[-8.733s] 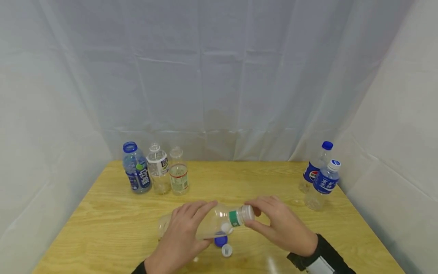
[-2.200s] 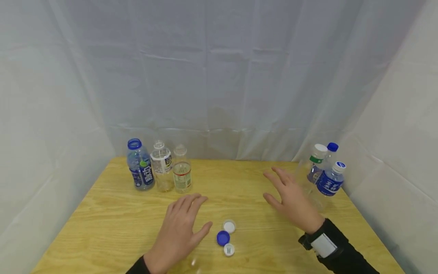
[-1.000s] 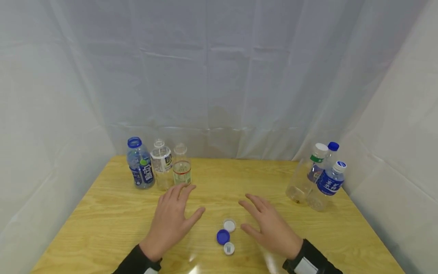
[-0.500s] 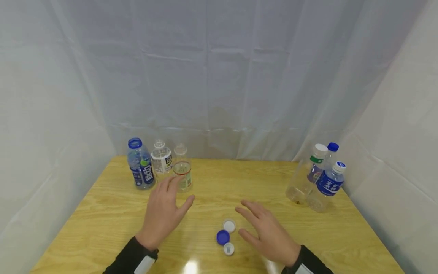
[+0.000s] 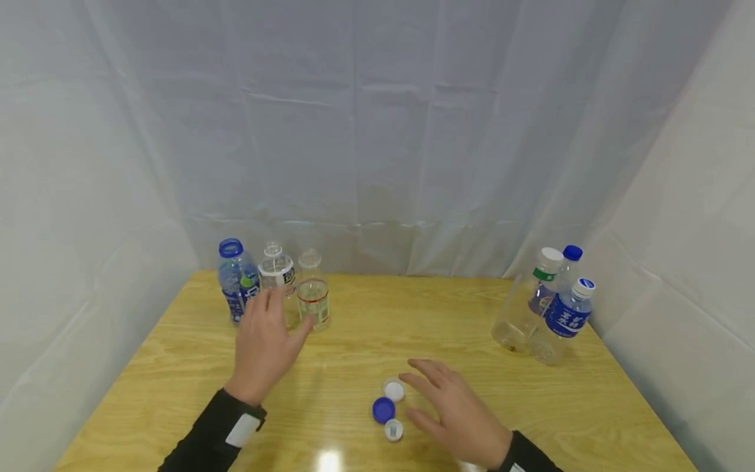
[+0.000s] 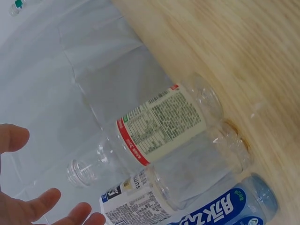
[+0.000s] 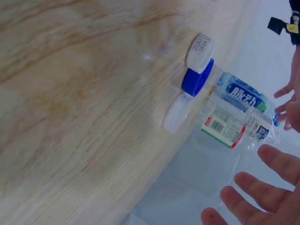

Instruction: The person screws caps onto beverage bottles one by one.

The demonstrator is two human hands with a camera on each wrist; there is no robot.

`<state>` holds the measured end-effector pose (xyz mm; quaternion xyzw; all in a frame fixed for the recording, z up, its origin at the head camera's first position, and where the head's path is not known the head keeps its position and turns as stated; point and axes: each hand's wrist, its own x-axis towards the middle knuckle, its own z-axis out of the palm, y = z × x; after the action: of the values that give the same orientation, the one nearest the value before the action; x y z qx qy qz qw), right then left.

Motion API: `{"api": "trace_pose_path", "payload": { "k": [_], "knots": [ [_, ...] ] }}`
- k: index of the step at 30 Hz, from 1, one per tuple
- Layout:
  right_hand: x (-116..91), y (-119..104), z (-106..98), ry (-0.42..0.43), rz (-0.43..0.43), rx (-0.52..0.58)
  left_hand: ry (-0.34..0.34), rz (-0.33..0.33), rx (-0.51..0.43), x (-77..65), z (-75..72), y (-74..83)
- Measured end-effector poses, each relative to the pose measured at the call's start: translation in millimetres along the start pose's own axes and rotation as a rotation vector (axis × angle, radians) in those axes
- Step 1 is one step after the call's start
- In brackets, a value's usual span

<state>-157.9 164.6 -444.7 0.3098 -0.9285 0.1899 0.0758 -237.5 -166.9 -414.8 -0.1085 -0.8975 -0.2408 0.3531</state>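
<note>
My left hand (image 5: 265, 344) reaches toward three uncapped bottles at the back left, fingers spread and holding nothing. In the head view it overlaps the blue bottle (image 5: 232, 272) and the clear bottle with a white label (image 5: 272, 265). Right of its thumb stands the clear bottle with a pale green label (image 5: 312, 298); the left wrist view shows its bare threaded neck. My right hand (image 5: 457, 410) hovers with loose fingers beside three caps: a white cap (image 5: 394, 391), a blue cap (image 5: 383, 410) and a smaller white cap (image 5: 393, 430).
Three capped bottles stand at the back right: a green-banded bottle (image 5: 527, 301), a blue-capped bottle (image 5: 571, 265) and a blue-labelled bottle (image 5: 565, 321). A pale curtain (image 5: 377, 131) hangs behind the wooden table (image 5: 407, 308).
Earlier, both hands held the green-banded bottle; it now stands capped at the right. Since then the right hand has come back near the caps, and the left has moved forward-left toward the uncapped bottles.
</note>
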Motion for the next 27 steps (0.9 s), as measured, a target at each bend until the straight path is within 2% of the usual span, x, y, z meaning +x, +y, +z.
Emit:
{"api": "trace_pose_path", "payload": {
  "k": [5, 9, 16, 27],
  "knots": [
    [-1, -2, 2, 0.002, -0.005, 0.003, 0.055, -0.018, -0.010, 8.8, 4.1, -9.6],
    [-2, -3, 2, -0.024, 0.004, 0.017, 0.087, -0.058, -0.035, 14.5, 7.7, -18.7],
    [-3, -4, 5, -0.073, 0.029, 0.023, 0.076, -0.113, -0.042, 22.3, 11.6, -31.6],
    [-6, -3, 10, -0.077, -0.011, -0.002, 0.083, -0.165, -0.027, 29.9, 22.0, -41.9]
  ]
}}
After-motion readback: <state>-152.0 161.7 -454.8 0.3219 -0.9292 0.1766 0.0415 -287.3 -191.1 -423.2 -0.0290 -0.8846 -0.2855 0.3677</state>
